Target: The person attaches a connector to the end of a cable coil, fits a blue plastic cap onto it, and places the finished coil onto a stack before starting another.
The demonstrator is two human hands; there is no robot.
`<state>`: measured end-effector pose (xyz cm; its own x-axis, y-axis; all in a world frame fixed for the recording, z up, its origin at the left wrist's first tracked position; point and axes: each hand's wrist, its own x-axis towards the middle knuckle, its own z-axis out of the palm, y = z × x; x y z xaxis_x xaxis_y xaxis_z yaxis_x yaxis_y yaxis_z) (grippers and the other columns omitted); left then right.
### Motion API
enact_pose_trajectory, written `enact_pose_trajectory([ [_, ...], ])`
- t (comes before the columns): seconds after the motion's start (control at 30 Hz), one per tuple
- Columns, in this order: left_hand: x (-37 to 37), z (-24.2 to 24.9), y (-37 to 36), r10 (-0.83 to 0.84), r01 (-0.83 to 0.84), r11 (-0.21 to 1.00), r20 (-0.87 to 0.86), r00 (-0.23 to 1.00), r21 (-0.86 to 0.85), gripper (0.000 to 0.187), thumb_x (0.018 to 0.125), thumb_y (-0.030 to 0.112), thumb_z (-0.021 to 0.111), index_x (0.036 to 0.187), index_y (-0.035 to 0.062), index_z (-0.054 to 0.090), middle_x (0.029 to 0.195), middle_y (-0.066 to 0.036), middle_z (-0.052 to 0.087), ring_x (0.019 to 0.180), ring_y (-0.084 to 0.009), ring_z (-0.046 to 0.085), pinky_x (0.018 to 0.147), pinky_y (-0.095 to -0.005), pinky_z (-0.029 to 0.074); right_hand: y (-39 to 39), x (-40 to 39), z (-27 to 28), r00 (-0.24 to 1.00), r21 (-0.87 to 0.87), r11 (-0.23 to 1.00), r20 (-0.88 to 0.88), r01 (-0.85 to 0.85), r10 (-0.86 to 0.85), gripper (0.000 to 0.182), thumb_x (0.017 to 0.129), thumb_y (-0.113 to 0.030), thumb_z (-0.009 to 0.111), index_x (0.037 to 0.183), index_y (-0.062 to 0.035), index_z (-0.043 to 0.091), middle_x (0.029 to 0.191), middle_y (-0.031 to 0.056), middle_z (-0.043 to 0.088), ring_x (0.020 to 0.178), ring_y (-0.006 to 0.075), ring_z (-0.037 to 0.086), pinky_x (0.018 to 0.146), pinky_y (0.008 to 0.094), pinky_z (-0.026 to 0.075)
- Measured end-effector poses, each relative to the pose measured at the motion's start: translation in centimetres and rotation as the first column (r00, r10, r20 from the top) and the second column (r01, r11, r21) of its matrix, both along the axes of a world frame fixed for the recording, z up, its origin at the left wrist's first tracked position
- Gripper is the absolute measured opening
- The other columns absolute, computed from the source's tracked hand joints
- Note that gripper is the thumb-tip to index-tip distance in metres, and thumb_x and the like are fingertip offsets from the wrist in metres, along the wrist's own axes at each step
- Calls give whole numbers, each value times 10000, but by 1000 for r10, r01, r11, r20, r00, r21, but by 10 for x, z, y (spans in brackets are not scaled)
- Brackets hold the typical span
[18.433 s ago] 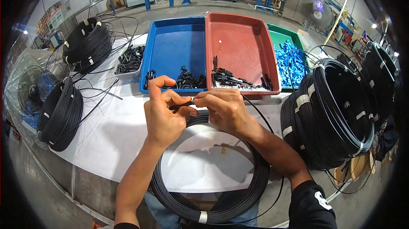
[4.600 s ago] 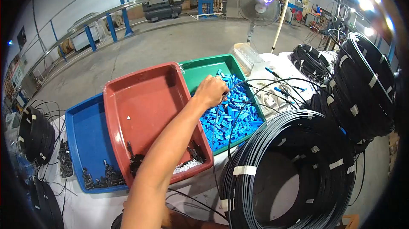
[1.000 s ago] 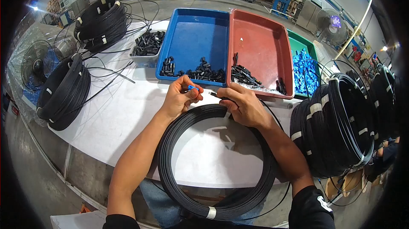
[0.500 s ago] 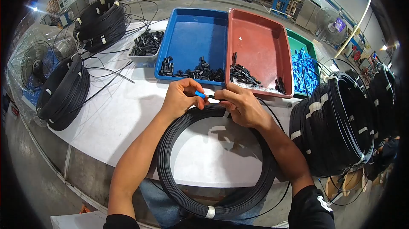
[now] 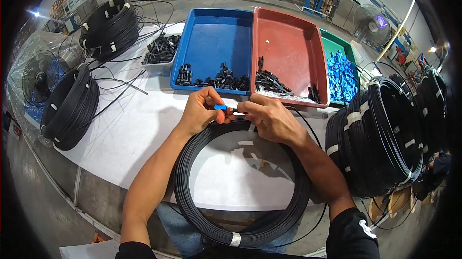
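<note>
Between the thumb and fingertips of my left hand (image 5: pixel 198 110) is a small blue connector (image 5: pixel 220 107). My right hand (image 5: pixel 273 118) is closed on the black cable (image 5: pixel 236 110) just to the right of it, the cable's end pointing at the connector. Whether the two are joined cannot be seen, as fingertips cover that spot. Below both hands lies a large coil of black cable (image 5: pixel 184 187), banded with white tape, reaching over the table's front edge toward the lap.
Behind the hands stand a blue tray (image 5: pixel 216 28) and a red tray (image 5: pixel 288 37) with black parts, and a green tray (image 5: pixel 332 40) of blue connectors. A clear box (image 5: pixel 156 69) holds black pieces. Cable coils flank the white table (image 5: pixel 130 129) at left (image 5: pixel 72 110) and right (image 5: pixel 370 148).
The blue connector has turned to lie more level in my left fingers. Both hands keep their grip close together. The whole view has shifted slightly.
</note>
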<state>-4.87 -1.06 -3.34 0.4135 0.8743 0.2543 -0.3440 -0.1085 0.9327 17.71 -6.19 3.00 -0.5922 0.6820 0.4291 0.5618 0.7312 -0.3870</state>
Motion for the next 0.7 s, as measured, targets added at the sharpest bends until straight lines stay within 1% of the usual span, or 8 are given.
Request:
enact_pose_trajectory([
  [0.2, -2, -1, 0, -55, 55, 998, 52, 997, -8, 268, 792, -31, 791, 905, 28, 555, 847, -149, 725, 781, -221, 743, 716, -340, 650, 0, 1, 0, 1000, -49, 999, 14, -19, 20, 192, 864, 26, 633, 1042, -45, 629, 828, 136, 543, 723, 339, 591, 646, 447, 477],
  [0.27, -1, 0, 1, -72, 74, 997, 86, 994, -21, 269, 793, -19, 795, 910, 28, 558, 854, -151, 724, 781, -226, 744, 713, -344, 651, 2, 0, -4, 998, -48, 998, -57, -41, 39, 219, 853, 13, 621, 1056, -62, 588, 879, 150, 547, 740, 387, 606, 642, 480, 462],
  [0.4, -3, -1, 1, -88, 92, 995, 131, 987, -23, 299, 785, 59, 825, 926, 24, 564, 876, -143, 722, 800, -240, 745, 723, -360, 656, -2, -5, 1, 994, -87, 996, -104, -29, 20, 229, 871, 2, 621, 1086, -72, 589, 905, 154, 552, 786, 394, 611, 679, 482, 471],
  [0.43, -3, -2, 1, -100, 103, 995, 153, 983, -12, 312, 781, 85, 834, 930, 23, 567, 883, -137, 721, 808, -241, 743, 727, -366, 657, -1, -4, 0, 995, -49, 998, -97, -26, 21, 209, 882, 6, 620, 1079, -62, 603, 916, 156, 571, 796, 380, 617, 681, 463, 484],
  [0.47, -2, -2, 1, -98, 101, 995, 155, 983, -12, 312, 781, 85, 834, 930, 23, 567, 883, -137, 721, 808, -241, 743, 727, -366, 657, 0, -3, -1, 996, -10, 1000, -88, -22, 21, 191, 893, 10, 619, 1072, -53, 617, 928, 157, 590, 806, 365, 623, 683, 443, 497],
  [0.53, -1, -1, 0, -58, 54, 996, 70, 996, 66, 302, 826, 113, 806, 944, 47, 536, 891, -107, 709, 805, -248, 747, 685, -350, 666, 1, -1, -2, 998, -19, 1000, -68, -20, 19, 192, 897, 7, 616, 1079, -53, 616, 933, 160, 591, 806, 367, 621, 687, 443, 500],
  [0.57, -1, 0, -1, -55, 51, 997, 73, 996, 63, 302, 826, 113, 806, 944, 47, 536, 891, -107, 709, 805, -248, 747, 685, -350, 666, 1, -1, -2, 999, -29, 999, -49, -18, 16, 193, 901, 4, 613, 1085, -53, 616, 938, 164, 592, 805, 369, 619, 692, 443, 504],
  [0.7, 1, 0, -1, -20, 16, 997, 58, 998, 80, 264, 824, 45, 792, 922, 36, 546, 930, -112, 685, 810, -225, 734, 702, -349, 670, 1, -2, -2, 999, -33, 999, -40, -12, 10, 192, 896, -2, 625, 1080, -56, 615, 949, 165, 602, 817, 373, 626, 707, 451, 506],
])
